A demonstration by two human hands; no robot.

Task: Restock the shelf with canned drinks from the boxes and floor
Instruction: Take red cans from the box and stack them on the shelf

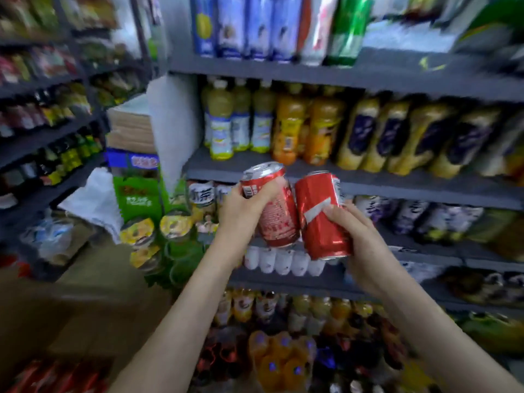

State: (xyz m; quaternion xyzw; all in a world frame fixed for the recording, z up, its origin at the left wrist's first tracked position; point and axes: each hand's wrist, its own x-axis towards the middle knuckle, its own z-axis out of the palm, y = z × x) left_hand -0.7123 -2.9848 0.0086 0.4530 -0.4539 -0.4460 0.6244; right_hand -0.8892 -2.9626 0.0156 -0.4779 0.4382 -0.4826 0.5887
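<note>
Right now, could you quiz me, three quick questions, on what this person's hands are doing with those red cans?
1. True or false: left hand and right hand each grip one can.
2. The left can and right can are: A) upright on a shelf, B) tilted, side by side, midair, C) on the floor.
3. Fill in: the bottles shelved just above them hold ____ drink.
Key: true; B; orange.

- I count two red metal drink cans (279, 219).
- Three pale-green plastic juice bottles (219, 123) in the front row.
- Two orange plastic juice bottles (287, 129) beside them.
- Five small white plastic bottles (283, 262) showing.
- Yellow bottles with dark purple labels (361, 131): I make out four; blur hides any more.
</note>
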